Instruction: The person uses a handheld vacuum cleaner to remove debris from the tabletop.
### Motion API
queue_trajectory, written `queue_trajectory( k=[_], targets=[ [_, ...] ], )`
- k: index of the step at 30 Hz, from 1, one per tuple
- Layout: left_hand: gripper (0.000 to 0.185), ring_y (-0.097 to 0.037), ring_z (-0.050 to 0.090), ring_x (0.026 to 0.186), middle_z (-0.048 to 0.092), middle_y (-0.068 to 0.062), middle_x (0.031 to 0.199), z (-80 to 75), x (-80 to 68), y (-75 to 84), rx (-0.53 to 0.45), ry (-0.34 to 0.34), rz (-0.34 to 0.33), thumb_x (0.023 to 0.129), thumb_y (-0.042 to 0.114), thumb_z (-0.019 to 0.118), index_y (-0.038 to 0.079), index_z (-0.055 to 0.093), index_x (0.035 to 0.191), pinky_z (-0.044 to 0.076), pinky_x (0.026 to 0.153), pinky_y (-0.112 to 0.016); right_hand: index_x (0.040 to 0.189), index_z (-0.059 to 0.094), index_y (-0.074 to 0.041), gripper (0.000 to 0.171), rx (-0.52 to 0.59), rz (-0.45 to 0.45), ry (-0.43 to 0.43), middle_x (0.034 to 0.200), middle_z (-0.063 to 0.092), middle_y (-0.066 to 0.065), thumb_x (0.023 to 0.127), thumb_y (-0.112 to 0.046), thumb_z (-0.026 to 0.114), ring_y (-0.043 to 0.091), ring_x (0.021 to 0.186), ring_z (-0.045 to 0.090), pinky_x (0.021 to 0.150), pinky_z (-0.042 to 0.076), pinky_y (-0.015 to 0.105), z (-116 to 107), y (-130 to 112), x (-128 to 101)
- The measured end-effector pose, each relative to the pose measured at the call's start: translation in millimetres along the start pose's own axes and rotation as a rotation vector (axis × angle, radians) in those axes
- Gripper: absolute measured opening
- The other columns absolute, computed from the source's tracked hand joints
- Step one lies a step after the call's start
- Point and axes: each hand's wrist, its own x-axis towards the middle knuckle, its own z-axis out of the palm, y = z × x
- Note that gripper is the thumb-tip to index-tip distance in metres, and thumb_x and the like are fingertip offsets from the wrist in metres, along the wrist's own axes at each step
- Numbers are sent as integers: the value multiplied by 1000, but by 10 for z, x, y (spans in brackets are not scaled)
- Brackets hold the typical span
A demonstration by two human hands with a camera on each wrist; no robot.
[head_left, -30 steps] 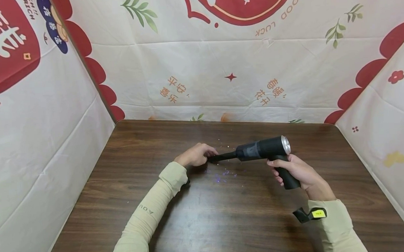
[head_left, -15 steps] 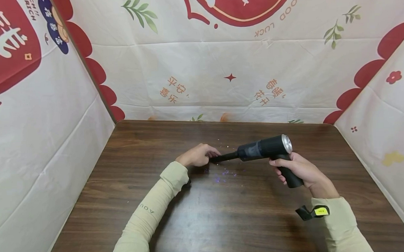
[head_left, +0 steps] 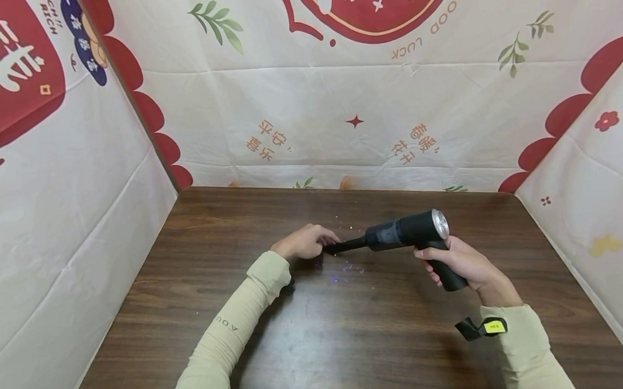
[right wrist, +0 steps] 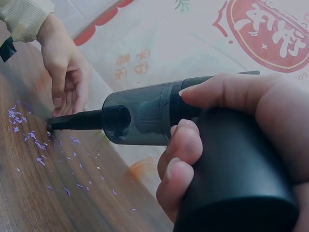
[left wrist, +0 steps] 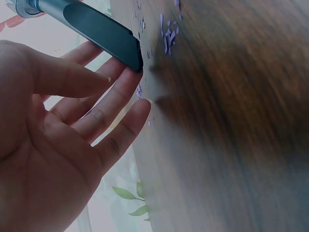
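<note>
My right hand [head_left: 465,263] grips the handle of a black handheld vacuum cleaner [head_left: 416,228], which has a silver rear end and a smoky see-through front section. Its narrow nozzle [right wrist: 79,121] slants down to the left, with the tip close over the table. At that tip is my left hand [head_left: 305,240], palm facing the nozzle. In the left wrist view its fingers [left wrist: 113,104] stretch out loosely behind and below the nozzle's flat end, fingertips right at it, and the thumb stays apart. Purple shreds [right wrist: 34,137] lie scattered around and under the nozzle.
The wood-grain table [head_left: 306,343] spreads beneath both arms. Printed cloth walls [head_left: 313,103] rise along its back and both sides. A few pale specks [head_left: 351,227] lie behind the nozzle. A black strap with a yellow label [head_left: 493,326] hangs at the right cuff.
Over the second, the vacuum cleaner and both hands have shifted slightly to the right. In the last half second they have barely moved, and the purple shreds look much the same.
</note>
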Motion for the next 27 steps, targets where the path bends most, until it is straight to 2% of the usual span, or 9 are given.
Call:
queue_trajectory(
  k=[11, 16, 27],
  targets=[
    [54, -15, 65, 103, 71, -6, 112, -6, -13, -13, 0, -11, 8, 85, -17, 42, 10, 69, 123, 52, 90, -25, 103, 57, -4, 8, -29, -21, -5, 73, 56, 1, 101, -11, 55, 11, 55, 59, 51, 53, 29, 1, 19, 20],
    [54, -17, 66, 103, 71, -7, 112, -25, -33, -15, -9, -13, 12, 83, -18, 42, 9, 69, 122, 52, 90, -26, 106, 55, 0, 12, -35, -29, -17, 73, 56, 1, 102, -11, 55, 12, 56, 59, 51, 54, 30, 2, 16, 25],
    [57, -16, 66, 103, 71, -6, 111, -21, -109, -47, -25, -5, 0, 81, -18, 43, 10, 69, 123, 52, 89, -25, 105, 56, -2, 10, -22, -14, -28, 73, 57, 1, 101, -11, 54, 11, 56, 59, 51, 54, 29, 43, -20, 27]
  ],
)
